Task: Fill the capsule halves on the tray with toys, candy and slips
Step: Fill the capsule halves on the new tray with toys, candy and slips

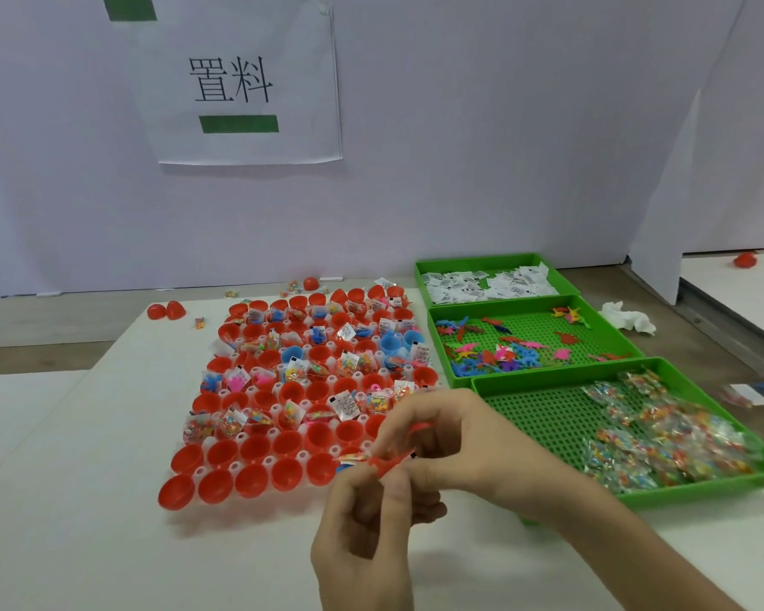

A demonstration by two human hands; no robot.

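Note:
A clear tray (239, 467) on the white table holds rows of red and a few blue capsule halves (252, 478). Many far halves hold toys, candy packets and slips; the near two rows look bare. Over the tray's near right corner both hands meet. My left hand (367, 526) and my right hand (451, 438) together pinch a small bundle (382, 461): a red toy, with a candy packet and a slip edge showing between the fingertips. To the right stand three green bins: slips (486, 282), plastic toys (517, 346), candy packets (662, 438).
Loose red capsule halves (166, 310) and stray candy lie on the table behind the tray. A crumpled white tissue (627, 317) sits right of the toy bin. A white partition with a paper sign (239, 81) rises behind.

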